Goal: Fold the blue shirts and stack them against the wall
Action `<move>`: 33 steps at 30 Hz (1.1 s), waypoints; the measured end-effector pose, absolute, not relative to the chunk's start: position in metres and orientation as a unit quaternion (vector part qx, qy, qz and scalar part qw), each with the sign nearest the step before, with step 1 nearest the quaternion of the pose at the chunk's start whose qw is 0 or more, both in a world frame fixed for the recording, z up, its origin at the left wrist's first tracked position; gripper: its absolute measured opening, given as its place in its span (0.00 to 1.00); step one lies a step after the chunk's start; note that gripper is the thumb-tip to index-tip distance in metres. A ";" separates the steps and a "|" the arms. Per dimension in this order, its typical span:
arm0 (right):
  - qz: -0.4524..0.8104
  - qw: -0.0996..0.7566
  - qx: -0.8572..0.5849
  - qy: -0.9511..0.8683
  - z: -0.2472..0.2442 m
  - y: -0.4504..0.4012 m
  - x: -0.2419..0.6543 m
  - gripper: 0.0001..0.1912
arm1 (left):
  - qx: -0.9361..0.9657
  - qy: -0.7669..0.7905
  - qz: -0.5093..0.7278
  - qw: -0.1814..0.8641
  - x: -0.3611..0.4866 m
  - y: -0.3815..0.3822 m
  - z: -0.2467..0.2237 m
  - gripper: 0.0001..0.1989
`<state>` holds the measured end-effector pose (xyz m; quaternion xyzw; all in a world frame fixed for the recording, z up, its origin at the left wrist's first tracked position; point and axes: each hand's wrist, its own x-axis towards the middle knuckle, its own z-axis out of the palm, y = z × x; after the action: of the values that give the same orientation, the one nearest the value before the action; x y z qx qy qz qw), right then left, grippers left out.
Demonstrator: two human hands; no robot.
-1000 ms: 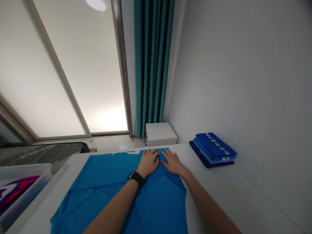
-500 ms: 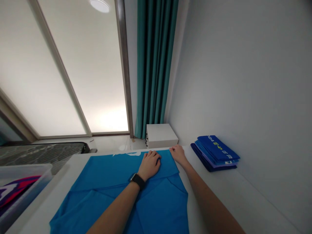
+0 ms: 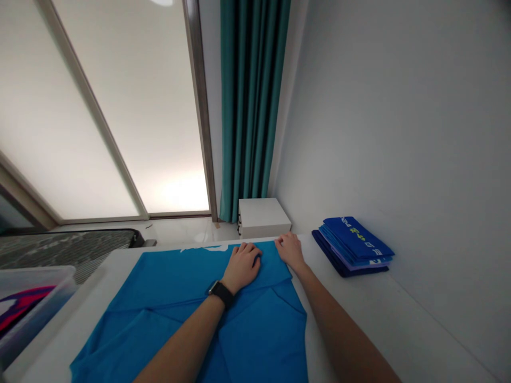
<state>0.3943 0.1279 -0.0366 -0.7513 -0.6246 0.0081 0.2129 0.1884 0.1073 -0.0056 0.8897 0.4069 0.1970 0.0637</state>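
Note:
A blue shirt (image 3: 259, 330) lies spread and partly folded, its far part turned over in a wide band with some white print along the far edge. Palm down on this band rests my left hand (image 3: 240, 266), its fingers stretched forward and slightly bent; a black watch is on the wrist. At the shirt's far right corner, my right hand (image 3: 290, 250) has its fingers closed on the cloth edge. Beneath the shirt is a white table (image 3: 339, 330).
A stack of folded blue and purple clothes (image 3: 357, 247) sits on the table's right, near the wall. At left stands a clear plastic bin (image 3: 59, 276) with red and purple cloth (image 3: 24, 306) inside. Beyond the table are a white cabinet (image 3: 264, 215) and a teal curtain (image 3: 253, 106).
The view has shifted slightly. My right hand's fingers are turned a little more at the shirt's corner; my left hand stays flat on the cloth.

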 end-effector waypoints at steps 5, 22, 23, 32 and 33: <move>0.010 0.225 -0.739 -0.635 -0.037 0.126 0.396 0.15 | 0.890 0.406 0.196 0.066 0.188 0.107 -0.005 0.12; 0.086 0.316 -0.646 -0.690 -0.024 0.025 0.400 0.11 | 0.890 0.402 0.207 0.059 0.188 0.108 -0.006 0.11; 0.089 0.312 -0.644 -0.693 -0.024 0.019 0.402 0.12 | 0.890 0.401 0.208 0.058 0.188 0.108 -0.006 0.11; 0.098 0.319 -0.600 -0.727 -0.026 0.003 0.404 0.14 | 0.891 0.408 0.192 0.059 0.189 0.107 -0.003 0.12; 0.100 0.312 -0.600 -0.729 -0.025 0.004 0.403 0.14 | 0.891 0.408 0.190 0.059 0.189 0.106 -0.002 0.12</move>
<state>0.4035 0.0036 -0.0250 -0.6003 -0.7295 0.0996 0.3124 0.1889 0.1064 -0.0025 0.8912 0.4078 0.1898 0.0590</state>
